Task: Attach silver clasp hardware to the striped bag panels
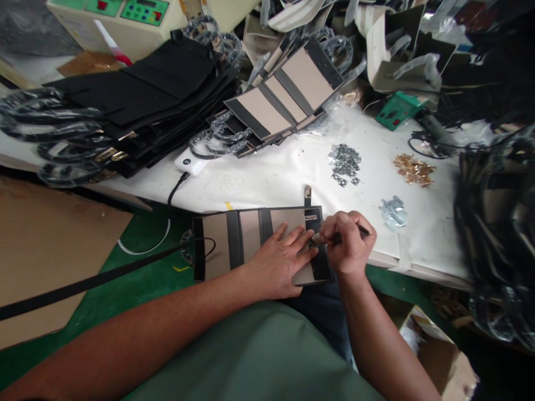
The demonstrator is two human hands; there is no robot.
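Observation:
A flat bag panel (216,253), beige with black bands and edges, lies over the table's front edge. My left hand (278,262) rests flat on it, fingers spread. My right hand (349,242) is closed around a slim, dark-handled tool (364,230), whose pale end points at the panel's right black band near my left fingertips. Its exact tip is hard to make out. A small metal plate (310,218) sits on that band. A short strap with a gold-coloured fitting (308,192) sticks out beyond the far edge. At the panel's left end is a plastic-wrapped handle (187,248).
Piles of silvery square plates (344,161), gold-coloured pieces (413,169) and pale metal plates (393,213) lie on the white table (267,186). Stacked black panels (167,83) and beige panels (288,92) stand behind. A green device (397,110) is at back right; a carton (443,356) stands below.

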